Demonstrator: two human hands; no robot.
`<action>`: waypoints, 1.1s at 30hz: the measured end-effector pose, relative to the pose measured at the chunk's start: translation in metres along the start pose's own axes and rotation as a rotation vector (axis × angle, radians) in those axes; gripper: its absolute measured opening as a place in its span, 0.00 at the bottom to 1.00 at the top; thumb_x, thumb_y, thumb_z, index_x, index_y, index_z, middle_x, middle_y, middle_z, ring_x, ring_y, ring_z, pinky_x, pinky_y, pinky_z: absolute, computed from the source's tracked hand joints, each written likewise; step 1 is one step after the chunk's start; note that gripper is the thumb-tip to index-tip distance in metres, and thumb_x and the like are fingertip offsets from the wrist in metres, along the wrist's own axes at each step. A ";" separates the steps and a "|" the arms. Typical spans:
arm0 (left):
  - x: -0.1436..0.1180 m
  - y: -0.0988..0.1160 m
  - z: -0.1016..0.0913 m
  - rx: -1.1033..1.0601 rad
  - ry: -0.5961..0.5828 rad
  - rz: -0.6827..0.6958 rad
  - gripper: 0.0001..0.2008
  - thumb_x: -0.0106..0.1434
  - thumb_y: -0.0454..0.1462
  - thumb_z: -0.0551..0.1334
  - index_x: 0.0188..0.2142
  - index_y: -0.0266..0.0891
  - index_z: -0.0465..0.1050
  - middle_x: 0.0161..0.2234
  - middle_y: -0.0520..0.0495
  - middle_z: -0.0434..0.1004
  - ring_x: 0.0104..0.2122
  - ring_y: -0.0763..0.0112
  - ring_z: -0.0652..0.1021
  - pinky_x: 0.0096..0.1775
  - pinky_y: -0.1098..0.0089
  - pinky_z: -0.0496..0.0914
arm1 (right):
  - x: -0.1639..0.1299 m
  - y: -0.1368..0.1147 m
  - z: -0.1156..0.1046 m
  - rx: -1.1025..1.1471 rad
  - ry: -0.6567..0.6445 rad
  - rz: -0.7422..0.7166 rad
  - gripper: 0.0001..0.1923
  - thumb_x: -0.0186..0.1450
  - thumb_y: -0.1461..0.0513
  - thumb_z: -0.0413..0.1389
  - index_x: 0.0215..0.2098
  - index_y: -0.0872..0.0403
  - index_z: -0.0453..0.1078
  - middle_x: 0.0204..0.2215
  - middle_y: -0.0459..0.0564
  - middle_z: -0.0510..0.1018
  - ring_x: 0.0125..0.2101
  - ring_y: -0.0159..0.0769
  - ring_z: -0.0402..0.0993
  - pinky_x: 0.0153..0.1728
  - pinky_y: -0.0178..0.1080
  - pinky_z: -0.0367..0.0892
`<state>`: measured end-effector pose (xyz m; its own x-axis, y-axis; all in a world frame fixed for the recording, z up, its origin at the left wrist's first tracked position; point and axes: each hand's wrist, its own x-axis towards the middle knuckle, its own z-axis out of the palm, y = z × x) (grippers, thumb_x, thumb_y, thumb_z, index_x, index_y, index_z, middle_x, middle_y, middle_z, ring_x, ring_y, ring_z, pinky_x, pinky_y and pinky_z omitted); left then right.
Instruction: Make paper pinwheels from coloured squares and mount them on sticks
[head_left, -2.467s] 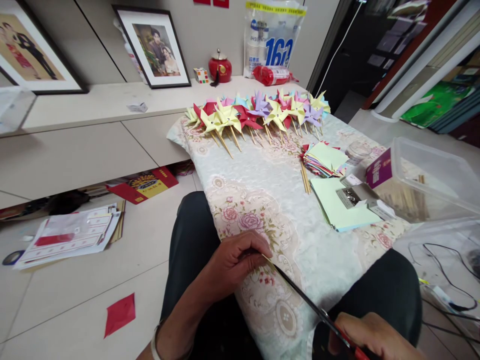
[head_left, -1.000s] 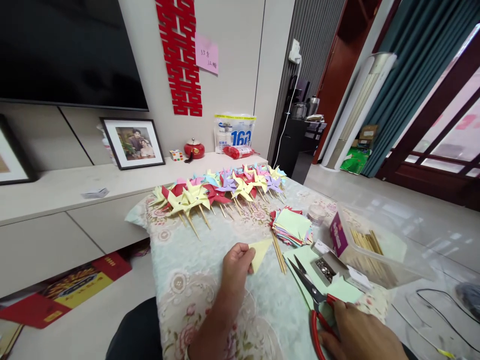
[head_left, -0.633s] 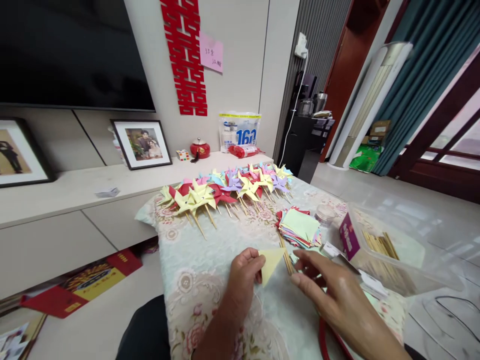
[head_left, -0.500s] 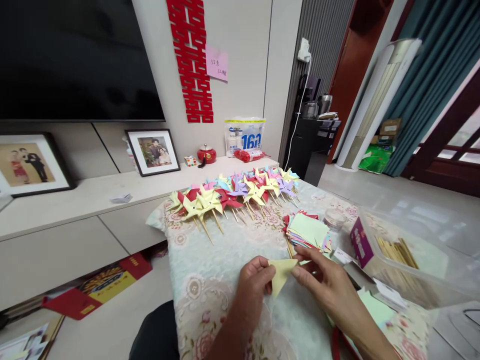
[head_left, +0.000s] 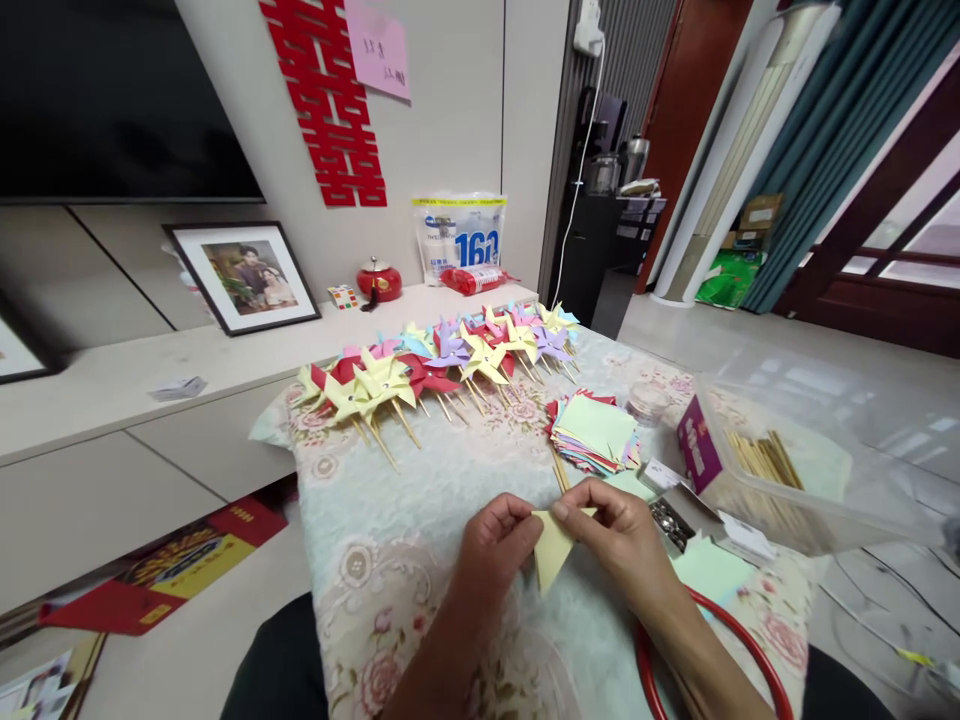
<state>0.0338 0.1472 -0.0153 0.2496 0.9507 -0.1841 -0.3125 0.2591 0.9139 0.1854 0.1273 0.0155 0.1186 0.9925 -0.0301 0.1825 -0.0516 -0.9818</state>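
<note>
Both my hands pinch a folded yellow paper triangle (head_left: 552, 548) just above the floral tablecloth (head_left: 420, 500). My left hand (head_left: 496, 545) grips its left corner and my right hand (head_left: 619, 535) grips its top right corner. Red-handled scissors (head_left: 712, 620) lie on the cloth under my right forearm, only the handle loop showing. A stack of coloured paper squares (head_left: 596, 432) lies beyond my hands, with wooden sticks (head_left: 559, 466) beside it. A row of several finished paper pinwheels (head_left: 442, 362) on sticks lies across the far side of the table.
A clear plastic box (head_left: 780, 470) with sticks and a purple box stands at the right. A small open box of metal pins (head_left: 670, 520) sits near my right hand. A low cabinet (head_left: 150, 400) with a framed photo (head_left: 240, 275) runs along the left wall.
My right hand put down the scissors and came over to the yellow paper, which both hands now hold. The view first lifted from my lap to the table.
</note>
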 end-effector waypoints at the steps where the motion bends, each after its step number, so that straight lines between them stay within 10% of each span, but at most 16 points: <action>1: 0.000 0.001 0.000 0.007 0.004 0.000 0.15 0.50 0.46 0.72 0.26 0.36 0.73 0.17 0.56 0.67 0.19 0.78 0.64 0.24 0.75 0.57 | 0.000 0.000 0.000 0.001 0.000 0.004 0.17 0.59 0.49 0.62 0.25 0.55 0.73 0.18 0.42 0.68 0.20 0.29 0.58 0.23 0.34 0.52; 8: -0.004 0.005 0.001 0.001 0.039 0.027 0.12 0.52 0.43 0.71 0.24 0.37 0.73 0.17 0.56 0.66 0.21 0.78 0.63 0.27 0.75 0.57 | -0.001 0.002 -0.002 0.064 -0.065 0.018 0.16 0.58 0.50 0.63 0.36 0.54 0.75 0.27 0.45 0.76 0.25 0.32 0.66 0.27 0.34 0.60; 33: -0.011 0.010 0.000 -0.168 -0.118 -0.024 0.14 0.55 0.42 0.70 0.38 0.36 0.81 0.25 0.49 0.76 0.27 0.71 0.71 0.33 0.70 0.64 | -0.004 0.005 -0.006 0.387 -0.102 0.191 0.18 0.55 0.50 0.68 0.25 0.55 0.73 0.19 0.44 0.74 0.22 0.31 0.65 0.28 0.35 0.57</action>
<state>0.0283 0.1395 -0.0037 0.3615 0.9199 -0.1520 -0.4512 0.3152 0.8349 0.1919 0.1221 0.0117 0.0137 0.9760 -0.2171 -0.2149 -0.2092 -0.9540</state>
